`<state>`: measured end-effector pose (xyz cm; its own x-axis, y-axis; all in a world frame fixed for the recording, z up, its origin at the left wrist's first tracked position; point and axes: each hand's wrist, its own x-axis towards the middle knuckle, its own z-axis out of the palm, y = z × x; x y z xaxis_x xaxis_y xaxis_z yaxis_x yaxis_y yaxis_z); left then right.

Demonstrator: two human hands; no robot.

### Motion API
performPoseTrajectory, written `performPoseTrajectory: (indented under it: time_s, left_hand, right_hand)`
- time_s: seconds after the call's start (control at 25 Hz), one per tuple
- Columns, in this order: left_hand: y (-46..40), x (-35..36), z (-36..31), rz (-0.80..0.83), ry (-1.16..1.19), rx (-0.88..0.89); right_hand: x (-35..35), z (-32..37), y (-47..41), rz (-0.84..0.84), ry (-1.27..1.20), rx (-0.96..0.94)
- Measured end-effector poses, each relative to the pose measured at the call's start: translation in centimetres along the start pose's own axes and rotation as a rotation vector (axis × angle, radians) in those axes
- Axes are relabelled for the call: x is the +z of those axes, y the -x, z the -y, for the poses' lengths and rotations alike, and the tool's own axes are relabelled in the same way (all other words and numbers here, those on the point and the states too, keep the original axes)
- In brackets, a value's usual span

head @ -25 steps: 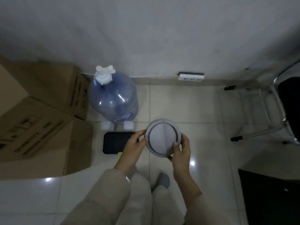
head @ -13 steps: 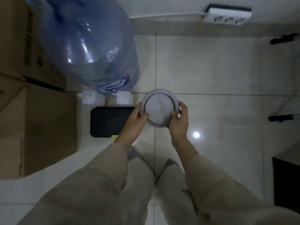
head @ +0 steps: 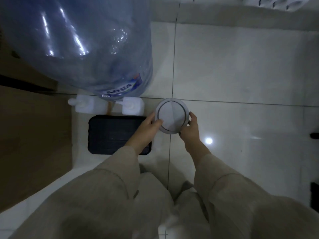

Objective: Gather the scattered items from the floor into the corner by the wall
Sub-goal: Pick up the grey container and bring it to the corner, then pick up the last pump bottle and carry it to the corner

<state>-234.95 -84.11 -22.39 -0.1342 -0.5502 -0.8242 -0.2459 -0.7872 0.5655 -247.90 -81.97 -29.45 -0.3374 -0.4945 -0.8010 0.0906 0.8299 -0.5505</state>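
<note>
A round white container with a grey ring on its lid (head: 172, 115) is held low over the tiled floor (head: 241, 75) between both hands. My left hand (head: 148, 125) grips its left rim with the thumb on the lid. My right hand (head: 190, 126) grips its right rim. Just left of it lie a black flat case (head: 110, 133) and two small white bottles (head: 89, 105) (head: 133, 106). A big blue water jug (head: 82, 44) stands behind them.
Brown cardboard boxes (head: 32, 128) line the left side. A white power strip (head: 283, 3) lies by the wall at the top right. Dark objects (head: 314, 135) poke in at the right edge. Tiles to the right of the container are bare.
The camera has dropped closer to the floor and the hands have lowered the round container beside the small bottles and black case. Both hands still hold it.
</note>
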Motion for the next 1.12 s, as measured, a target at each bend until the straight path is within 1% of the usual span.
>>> performPoseTrajectory:
  time_s: [0.08, 0.16, 0.28, 0.4, 0.52, 0.64, 0.76, 0.88, 1.0, 1.12]
  left_hand:
    - [1.3, -0.2, -0.7, 0.017, -0.031, -0.028]
    - [3.4, -0.5, -1.8, 0.002, -0.042, -0.029]
    - [7.8, -1.5, -4.0, -0.071, 0.002, -0.006]
    - [14.3, -3.6, -6.8, -0.158, 0.053, 0.039]
    - [23.0, -6.2, -10.1, -0.286, 0.123, 0.141]
    - [33.2, -8.5, -13.4, -0.415, 0.195, 0.269]
    - [44.6, -10.1, -14.9, -0.6, 0.304, 0.44]
    - [55.9, -11.1, -14.9, -0.778, 0.314, 0.52]
    - [67.1, -12.2, -11.7, -0.997, 0.329, 0.582]
    - [77.6, -13.0, -6.1, -1.232, 0.356, 0.558]
  right_hand:
    - [-1.0, 0.9, 1.4, -0.01, 0.026, 0.066]
    - [-1.4, 2.6, 3.6, -0.005, 0.09, 0.054]
    - [-1.3, 6.2, 8.4, 0.07, 0.166, -0.098]
    - [-1.0, 11.9, 14.6, 0.189, 0.216, -0.242]
    - [-0.9, 18.1, 22.7, 0.318, 0.312, -0.446]
    - [-1.1, 22.9, 31.5, 0.439, 0.331, -0.628]
    - [-0.8, 26.4, 42.2, 0.648, 0.42, -0.849]
    - [0.0, 28.4, 53.4, 0.898, 0.585, -1.078]
    - [2.2, 28.3, 64.9, 1.158, 0.742, -1.222]
    - [4.7, 25.7, 75.8, 1.396, 0.857, -1.363]
